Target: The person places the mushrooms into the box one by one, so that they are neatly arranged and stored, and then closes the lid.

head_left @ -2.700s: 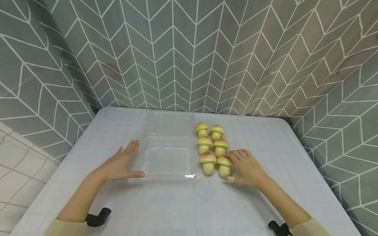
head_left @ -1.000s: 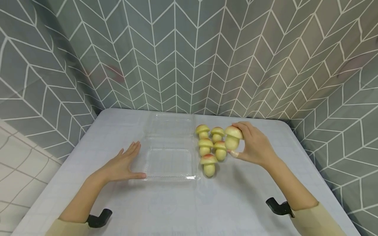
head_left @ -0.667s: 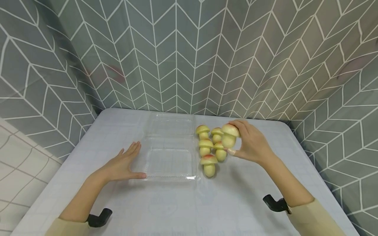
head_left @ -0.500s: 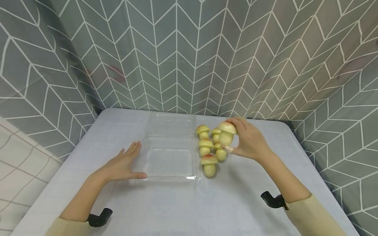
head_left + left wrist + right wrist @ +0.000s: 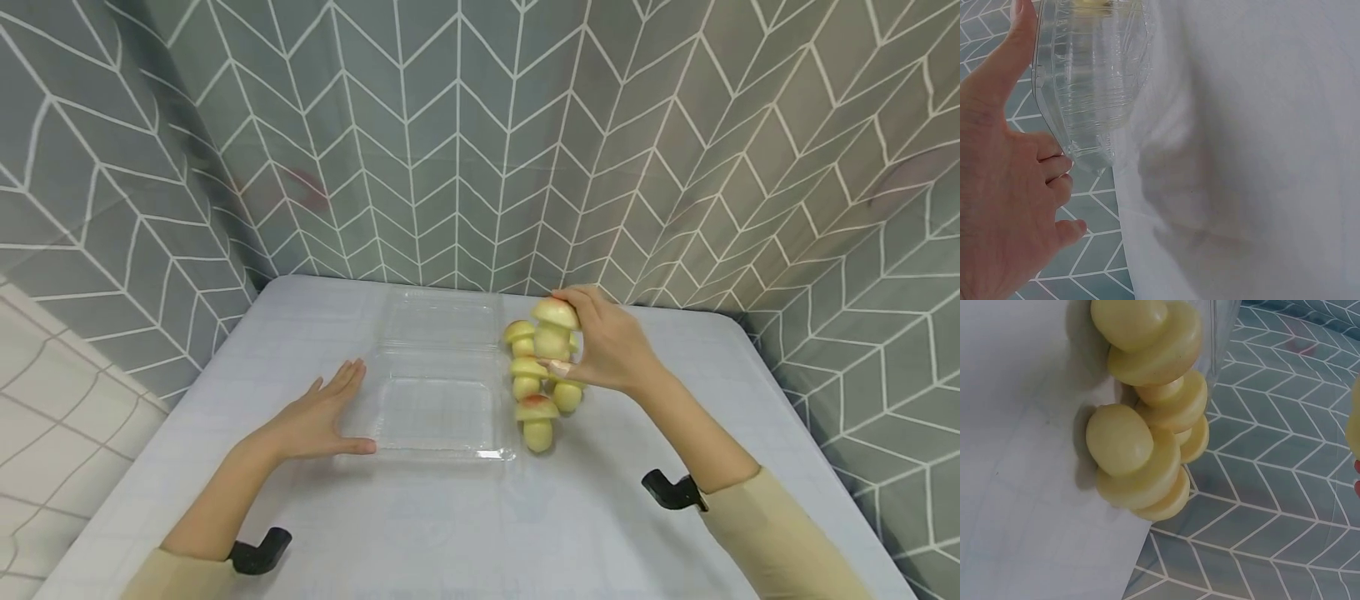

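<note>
My right hand (image 5: 611, 346) pinches a pale yellow mushroom (image 5: 553, 329) with a reddish tinge on its cap, held upright above the other mushrooms. In the right wrist view only a sliver of this held mushroom (image 5: 1354, 425) shows at the right edge. Several like mushrooms (image 5: 537, 421) lie in two columns on the table, partly covered by the raised one. Left of them stands a clear plastic clamshell box (image 5: 437, 415), its lid (image 5: 441, 317) folded back flat. My left hand (image 5: 307, 425) is spread at the box's left side, thumb and fingertips at its rim (image 5: 1040, 75).
A white cloth covers the table (image 5: 450, 533). Grey curtains (image 5: 480, 150) with a white chevron pattern stand close behind and on both sides. Black wrist mounts (image 5: 261, 552) sit on both forearms, and the pale floor (image 5: 60, 433) shows at far left.
My right hand has picked up the front right mushroom, raised it and carried it back and leftward over the group. My left hand has stayed beside the clamshell box.
</note>
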